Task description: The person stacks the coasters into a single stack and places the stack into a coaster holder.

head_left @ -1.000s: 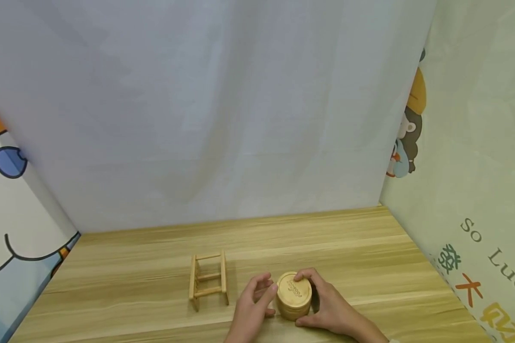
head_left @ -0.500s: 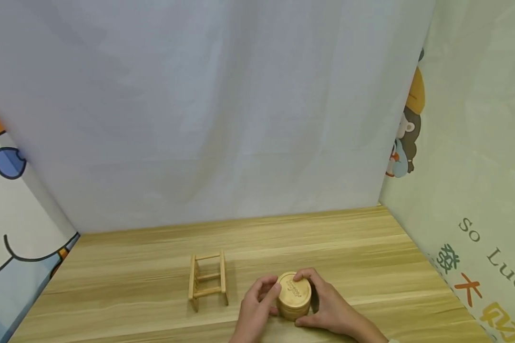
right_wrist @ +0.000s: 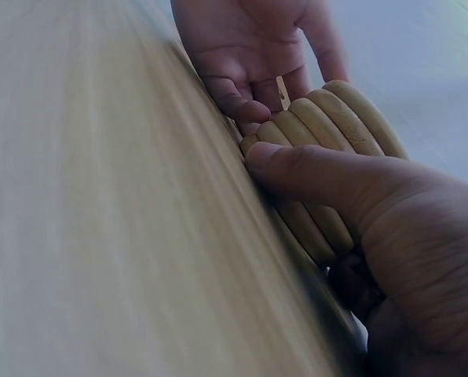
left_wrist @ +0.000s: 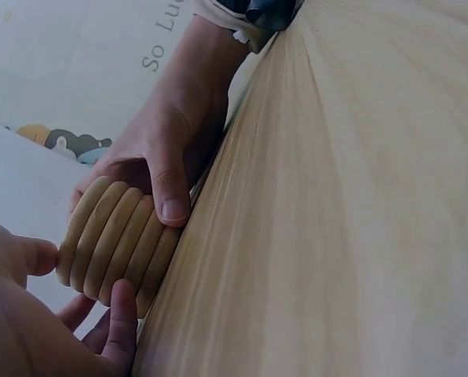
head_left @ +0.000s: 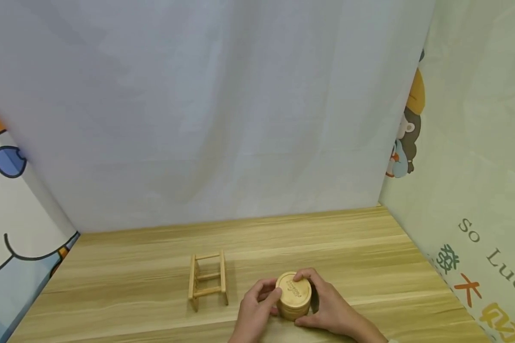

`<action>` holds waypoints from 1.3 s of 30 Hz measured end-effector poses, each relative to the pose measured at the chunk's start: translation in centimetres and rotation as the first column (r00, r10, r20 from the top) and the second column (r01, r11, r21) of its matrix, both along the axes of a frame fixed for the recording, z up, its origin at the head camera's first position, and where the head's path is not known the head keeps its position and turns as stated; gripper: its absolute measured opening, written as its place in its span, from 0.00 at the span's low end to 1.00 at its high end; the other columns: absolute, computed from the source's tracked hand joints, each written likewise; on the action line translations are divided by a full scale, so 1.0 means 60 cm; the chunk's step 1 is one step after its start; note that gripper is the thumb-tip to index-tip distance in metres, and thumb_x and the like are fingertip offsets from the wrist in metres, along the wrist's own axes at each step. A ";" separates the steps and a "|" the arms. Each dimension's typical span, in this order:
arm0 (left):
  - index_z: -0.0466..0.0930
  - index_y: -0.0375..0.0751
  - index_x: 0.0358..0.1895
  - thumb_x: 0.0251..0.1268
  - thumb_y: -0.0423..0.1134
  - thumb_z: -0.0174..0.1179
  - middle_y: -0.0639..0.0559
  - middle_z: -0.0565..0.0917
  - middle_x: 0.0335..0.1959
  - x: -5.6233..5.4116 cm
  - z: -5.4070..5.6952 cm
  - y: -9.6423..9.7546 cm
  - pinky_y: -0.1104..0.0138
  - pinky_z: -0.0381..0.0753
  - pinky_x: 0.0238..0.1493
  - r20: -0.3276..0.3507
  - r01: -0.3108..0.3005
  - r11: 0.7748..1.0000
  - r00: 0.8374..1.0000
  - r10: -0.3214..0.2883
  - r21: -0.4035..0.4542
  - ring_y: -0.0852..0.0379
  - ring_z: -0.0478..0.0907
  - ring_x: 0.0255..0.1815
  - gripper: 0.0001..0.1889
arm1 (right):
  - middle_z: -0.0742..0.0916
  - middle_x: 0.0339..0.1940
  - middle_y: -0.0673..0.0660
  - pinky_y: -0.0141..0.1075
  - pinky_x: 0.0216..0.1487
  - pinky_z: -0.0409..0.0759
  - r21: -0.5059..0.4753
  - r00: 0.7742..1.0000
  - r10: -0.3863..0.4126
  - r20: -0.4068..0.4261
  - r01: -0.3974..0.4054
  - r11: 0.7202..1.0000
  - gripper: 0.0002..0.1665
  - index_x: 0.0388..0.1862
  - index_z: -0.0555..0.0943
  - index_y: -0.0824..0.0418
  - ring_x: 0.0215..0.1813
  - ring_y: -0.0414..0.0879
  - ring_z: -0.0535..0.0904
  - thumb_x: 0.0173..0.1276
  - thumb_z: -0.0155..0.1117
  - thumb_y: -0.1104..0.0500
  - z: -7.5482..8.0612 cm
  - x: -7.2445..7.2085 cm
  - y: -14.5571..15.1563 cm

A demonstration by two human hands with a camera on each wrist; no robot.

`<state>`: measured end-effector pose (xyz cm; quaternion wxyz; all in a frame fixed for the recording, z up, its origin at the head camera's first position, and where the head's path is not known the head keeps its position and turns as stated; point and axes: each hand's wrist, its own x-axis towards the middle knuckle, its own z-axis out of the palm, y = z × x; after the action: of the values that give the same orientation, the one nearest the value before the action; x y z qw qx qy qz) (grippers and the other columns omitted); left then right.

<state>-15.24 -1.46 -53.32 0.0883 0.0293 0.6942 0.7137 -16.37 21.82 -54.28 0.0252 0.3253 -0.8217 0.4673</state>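
Observation:
A stack of several round bamboo coasters [head_left: 293, 296] stands on the table, its top one printed with dark lettering. My right hand [head_left: 328, 305] grips the stack from the right, thumb low on the near side and index finger up at the top rim. From the left, my left hand [head_left: 257, 307] holds the stack, its thumb at the top coaster's edge and the fingers bent at the side. In the left wrist view the layered rounded edges of the coasters [left_wrist: 112, 239] show between both hands. A small wooden rack [head_left: 208, 278] with slats and crossbars stands left of the hands.
The wood-grain table [head_left: 154, 247] meets a pale curtain [head_left: 240, 119] at the back. Printed cloth walls flank it: a cartoon cloth [head_left: 30, 276] on the left and a lettered one [head_left: 476, 166] on the right.
My left hand has moved right to the coaster stack, its fingers bending in and its thumb coming to the top coaster's edge. The right hand, stack and rack have stayed in place.

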 end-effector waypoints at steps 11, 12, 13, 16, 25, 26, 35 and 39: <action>0.84 0.36 0.66 0.79 0.52 0.70 0.45 0.88 0.57 -0.023 -0.067 0.000 0.62 0.91 0.43 -0.078 0.024 1.000 0.997 -0.023 0.013 0.57 0.85 0.53 0.25 | 0.85 0.68 0.54 0.37 0.73 0.79 -0.002 0.999 -0.036 -0.033 0.036 0.999 0.49 0.69 0.71 0.50 0.70 0.46 0.82 0.55 0.94 0.56 -0.002 0.000 -0.001; 0.84 0.36 0.66 0.79 0.52 0.70 0.46 0.88 0.58 -0.025 -0.068 0.000 0.62 0.91 0.44 -0.070 0.025 1.000 0.997 -0.024 0.012 0.57 0.85 0.53 0.26 | 0.85 0.68 0.54 0.37 0.73 0.79 0.001 0.999 -0.039 -0.035 0.040 0.999 0.49 0.69 0.71 0.49 0.70 0.47 0.82 0.55 0.94 0.55 -0.002 -0.001 -0.002; 0.83 0.34 0.67 0.80 0.52 0.69 0.44 0.88 0.58 -0.025 -0.069 -0.001 0.61 0.91 0.43 -0.094 0.025 1.000 0.995 -0.024 0.000 0.56 0.85 0.53 0.27 | 0.85 0.68 0.54 0.37 0.74 0.79 0.006 0.999 -0.042 -0.034 0.042 0.999 0.49 0.69 0.71 0.49 0.70 0.47 0.82 0.55 0.94 0.55 -0.001 -0.001 -0.002; 0.83 0.35 0.67 0.81 0.53 0.68 0.44 0.87 0.59 -0.025 -0.069 -0.002 0.62 0.91 0.43 -0.093 0.027 1.000 0.995 -0.027 -0.009 0.57 0.85 0.52 0.27 | 0.85 0.68 0.53 0.38 0.74 0.79 0.014 0.998 -0.050 -0.035 0.050 0.999 0.49 0.69 0.72 0.48 0.71 0.48 0.82 0.55 0.94 0.54 -0.001 -0.001 -0.002; 0.84 0.35 0.65 0.79 0.55 0.68 0.44 0.87 0.59 -0.006 -0.019 -0.005 0.54 0.88 0.59 -0.087 -0.020 0.997 0.996 0.013 -0.079 0.50 0.85 0.58 0.27 | 0.86 0.67 0.54 0.37 0.72 0.81 -0.051 0.997 -0.051 -0.053 0.048 0.998 0.50 0.69 0.73 0.50 0.68 0.46 0.83 0.52 0.95 0.59 -0.006 -0.002 -0.008; 0.84 0.35 0.65 0.80 0.54 0.68 0.44 0.87 0.59 -0.003 -0.012 -0.005 0.53 0.88 0.59 -0.088 -0.028 0.996 0.996 0.021 -0.082 0.50 0.85 0.59 0.26 | 0.86 0.67 0.54 0.37 0.71 0.81 -0.064 0.997 -0.048 -0.054 0.044 0.997 0.50 0.69 0.73 0.51 0.68 0.45 0.84 0.52 0.95 0.60 -0.006 -0.002 -0.009; 0.83 0.35 0.66 0.81 0.51 0.67 0.45 0.86 0.61 0.012 0.009 -0.005 0.52 0.87 0.62 -0.066 -0.066 0.996 0.996 0.062 -0.065 0.49 0.84 0.60 0.25 | 0.85 0.66 0.56 0.41 0.67 0.87 -0.081 0.996 -0.051 -0.075 0.045 0.996 0.51 0.68 0.74 0.53 0.67 0.44 0.84 0.49 0.95 0.64 0.000 0.002 -0.022; 0.82 0.36 0.67 0.80 0.53 0.68 0.43 0.84 0.64 0.022 0.017 -0.010 0.53 0.87 0.61 -0.063 -0.067 0.997 0.996 0.066 -0.023 0.47 0.85 0.62 0.26 | 0.85 0.66 0.55 0.43 0.66 0.88 -0.075 0.994 -0.052 -0.095 0.045 0.996 0.52 0.68 0.73 0.53 0.68 0.45 0.84 0.48 0.95 0.65 0.010 0.009 -0.029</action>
<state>-13.94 -2.05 -52.28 0.0432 0.0274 0.7061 0.7063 -15.81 20.06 -53.68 0.0884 0.3263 -0.8097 0.4798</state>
